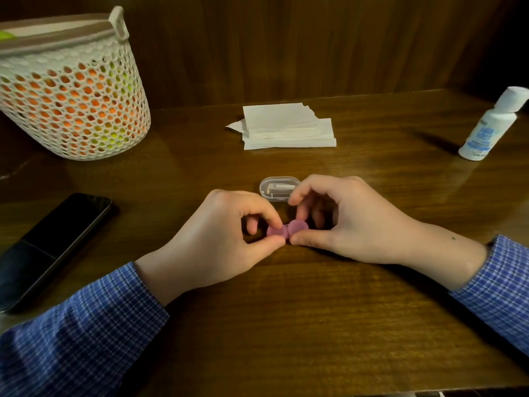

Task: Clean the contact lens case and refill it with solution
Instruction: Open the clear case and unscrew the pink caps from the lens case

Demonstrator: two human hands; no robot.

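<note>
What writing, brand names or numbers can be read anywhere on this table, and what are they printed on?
None can be read.
White bottle: blue print on its label, too blurred to read.
Pink lens case, clear box, tissues, phone, basket: no text visible.

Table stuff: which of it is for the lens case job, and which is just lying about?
For the job: pink lens case, held by left hand and right hand; solution bottle; tissues.
Lying about: mesh basket, phone. Small clear box: unclear.
</note>
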